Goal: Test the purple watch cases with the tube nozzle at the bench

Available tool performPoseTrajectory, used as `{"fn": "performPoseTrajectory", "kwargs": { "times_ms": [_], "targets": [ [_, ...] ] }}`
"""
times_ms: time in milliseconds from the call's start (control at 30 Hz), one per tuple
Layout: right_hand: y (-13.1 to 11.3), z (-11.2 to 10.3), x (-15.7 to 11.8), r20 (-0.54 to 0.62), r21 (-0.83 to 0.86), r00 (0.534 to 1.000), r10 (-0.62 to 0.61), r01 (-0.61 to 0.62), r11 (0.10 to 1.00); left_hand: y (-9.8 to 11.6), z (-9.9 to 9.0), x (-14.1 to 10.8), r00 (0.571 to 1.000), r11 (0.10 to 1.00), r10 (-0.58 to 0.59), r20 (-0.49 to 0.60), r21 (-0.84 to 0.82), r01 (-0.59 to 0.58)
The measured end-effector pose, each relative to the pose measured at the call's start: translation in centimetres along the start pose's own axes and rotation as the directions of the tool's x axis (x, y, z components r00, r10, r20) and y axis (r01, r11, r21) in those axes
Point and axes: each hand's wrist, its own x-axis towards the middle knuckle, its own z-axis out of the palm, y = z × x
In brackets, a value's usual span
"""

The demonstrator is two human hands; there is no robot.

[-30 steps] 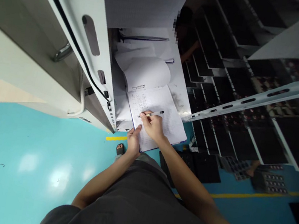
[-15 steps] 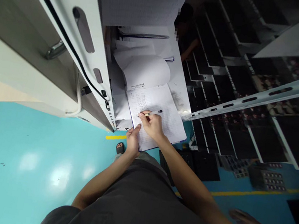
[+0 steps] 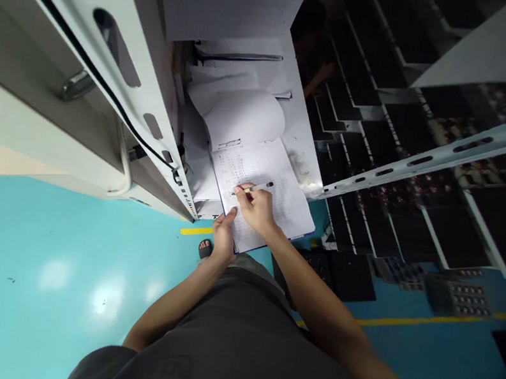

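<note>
1. At centre frame, a slim pale pen [image 3: 257, 187] is gripped in the closed right hand [image 3: 257, 209], with its tip held to the page for writing.
2. Just beside it, a ruled, handwritten white notebook [image 3: 282, 204] is steadied at its lower edge by the loosely open left hand [image 3: 223, 235].
3. At upper left, a white slotted metal panel [image 3: 77, 50] is seen; at right, dark flat panels [image 3: 422, 224] are racked.

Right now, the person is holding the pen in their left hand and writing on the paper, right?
Not quite: the head view shows the pen in the right hand, not the left hand, which sits at the edge of the paper. The rest is right: the pen is writing on the paper.
</note>
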Motion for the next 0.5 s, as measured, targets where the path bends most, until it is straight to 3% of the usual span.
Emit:
{"fn": "performPoseTrajectory", "kwargs": {
  "times_ms": [500],
  "targets": [
    [-0.18, -0.16, 0.07, -0.044, 0.05, 0.998, 0.048, -0.046, 0.998, 0.2, 0.44, -0.27, 1.0, 1.0, -0.008, -0.013, 0.008, 0.008]
  ]
}}
